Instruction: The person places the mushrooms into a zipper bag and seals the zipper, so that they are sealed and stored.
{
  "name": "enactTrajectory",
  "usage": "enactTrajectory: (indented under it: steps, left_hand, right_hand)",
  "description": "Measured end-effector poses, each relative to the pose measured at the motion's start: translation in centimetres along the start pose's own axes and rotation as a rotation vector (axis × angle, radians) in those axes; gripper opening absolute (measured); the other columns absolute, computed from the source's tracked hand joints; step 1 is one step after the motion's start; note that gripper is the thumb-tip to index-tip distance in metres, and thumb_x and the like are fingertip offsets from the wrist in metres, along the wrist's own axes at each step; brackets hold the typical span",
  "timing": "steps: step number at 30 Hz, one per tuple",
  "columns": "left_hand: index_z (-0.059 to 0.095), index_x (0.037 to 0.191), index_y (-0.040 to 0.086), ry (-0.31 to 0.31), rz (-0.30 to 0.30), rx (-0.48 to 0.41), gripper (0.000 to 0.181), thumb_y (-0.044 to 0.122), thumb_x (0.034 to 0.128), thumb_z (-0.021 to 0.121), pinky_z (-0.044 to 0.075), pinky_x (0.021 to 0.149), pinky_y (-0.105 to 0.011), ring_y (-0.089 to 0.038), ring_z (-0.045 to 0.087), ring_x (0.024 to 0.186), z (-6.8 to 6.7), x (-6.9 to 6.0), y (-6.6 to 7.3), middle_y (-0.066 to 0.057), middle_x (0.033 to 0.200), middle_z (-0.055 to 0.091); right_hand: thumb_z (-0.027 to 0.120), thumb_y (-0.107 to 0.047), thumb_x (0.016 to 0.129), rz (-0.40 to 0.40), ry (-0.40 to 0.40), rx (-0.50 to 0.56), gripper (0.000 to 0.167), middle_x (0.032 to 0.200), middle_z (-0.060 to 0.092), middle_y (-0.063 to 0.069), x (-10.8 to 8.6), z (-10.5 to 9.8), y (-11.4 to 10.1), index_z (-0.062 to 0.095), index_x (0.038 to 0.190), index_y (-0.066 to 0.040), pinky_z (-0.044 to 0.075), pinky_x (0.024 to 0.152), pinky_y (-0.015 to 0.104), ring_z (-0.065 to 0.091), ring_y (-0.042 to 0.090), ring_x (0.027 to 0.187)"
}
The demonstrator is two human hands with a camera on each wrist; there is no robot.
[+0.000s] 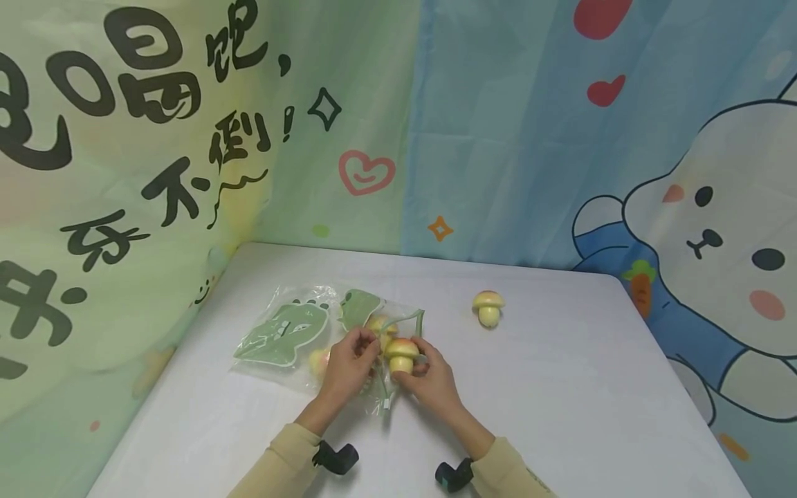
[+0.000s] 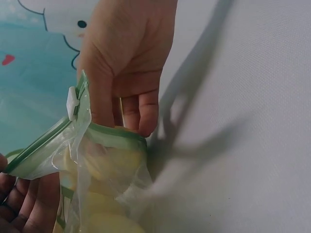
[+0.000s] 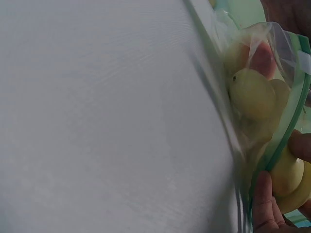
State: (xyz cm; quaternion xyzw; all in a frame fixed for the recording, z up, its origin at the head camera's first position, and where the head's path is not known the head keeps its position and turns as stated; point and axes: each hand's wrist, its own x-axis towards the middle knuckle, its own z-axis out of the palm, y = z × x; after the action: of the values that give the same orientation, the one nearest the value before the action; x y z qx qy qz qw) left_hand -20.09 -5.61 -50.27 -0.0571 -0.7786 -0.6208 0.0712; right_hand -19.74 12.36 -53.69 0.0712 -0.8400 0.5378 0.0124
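White table (image 1: 579,387), clear green-edged bag (image 1: 333,325), yellow mushroom (image 1: 488,308) lying apart

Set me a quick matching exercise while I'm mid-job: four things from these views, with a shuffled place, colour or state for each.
1. Right hand
2. Zip bag
3. Lone mushroom
4. Sleeves

A. Beige
B. On the white table, apart from the bag
C. Clear, with a green edge
D. Gripping another mushroom

Pairs: 1-D, 2-C, 3-B, 4-A
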Motion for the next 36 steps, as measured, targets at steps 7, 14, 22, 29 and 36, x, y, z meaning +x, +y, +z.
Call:
enactTrajectory:
  steps: [7, 14, 22, 29, 36]
  left_hand:
    - [0.060, 0.097, 0.007, -0.027, -0.024, -0.002, 0.004, 0.010, 0.0945, 0.061, 0.055, 0.053, -0.029, -0.014, 0.058, 0.066, -0.1, 0.1, 0.1, -0.005, 0.081, 0.063]
    - [0.060, 0.097, 0.006, -0.028, -0.020, -0.010, 0.005, 0.009, 0.0942, 0.061, 0.055, 0.053, -0.029, -0.015, 0.060, 0.066, -0.1, 0.2, 0.0, -0.005, 0.081, 0.064]
    - [0.061, 0.097, 0.006, -0.027, -0.009, -0.008, 0.005, 0.010, 0.0943, 0.061, 0.055, 0.052, -0.030, -0.014, 0.059, 0.065, -0.2, 0.3, 0.2, -0.006, 0.081, 0.065]
    - [0.061, 0.097, 0.004, -0.042, -0.020, 0.005, 0.007, 0.010, 0.0943, 0.061, 0.055, 0.051, -0.029, -0.015, 0.060, 0.065, -0.4, 0.5, 0.2, -0.008, 0.083, 0.066]
    - [0.061, 0.099, 0.002, -0.057, -0.092, -0.004, 0.011, 0.012, 0.0944, 0.061, 0.056, 0.053, -0.029, -0.018, 0.063, 0.067, -0.7, 0.7, 0.8, -0.011, 0.086, 0.067]
  right_hand:
    - [0.082, -0.012, 0.077, -0.011, -0.013, -0.033, 0.073, 0.128, 0.056, 0.019, 1.0, 0.0, -0.7, 0.046, 0.140, -0.002, 0.049, 0.051, 0.022, 0.060, 0.013, 0.066]
    - [0.082, -0.015, 0.078, 0.000, -0.036, -0.036, 0.071, 0.128, 0.057, 0.020, 1.9, 0.4, -0.9, 0.047, 0.138, 0.000, 0.050, 0.051, 0.022, 0.063, 0.013, 0.067]
    - [0.081, -0.016, 0.078, 0.033, -0.076, -0.041, 0.072, 0.130, 0.056, 0.022, 2.1, 1.0, -0.7, 0.046, 0.139, -0.001, 0.049, 0.052, 0.021, 0.061, 0.011, 0.066]
    - [0.081, -0.015, 0.078, 0.031, -0.112, -0.051, 0.072, 0.130, 0.056, 0.023, 2.1, 1.0, -0.8, 0.046, 0.140, -0.001, 0.050, 0.055, 0.022, 0.064, 0.011, 0.070]
    - [0.079, -0.014, 0.079, 0.057, -0.140, -0.019, 0.072, 0.134, 0.053, 0.027, 2.0, 0.6, -1.2, 0.044, 0.141, -0.001, 0.051, 0.053, 0.023, 0.066, 0.011, 0.068]
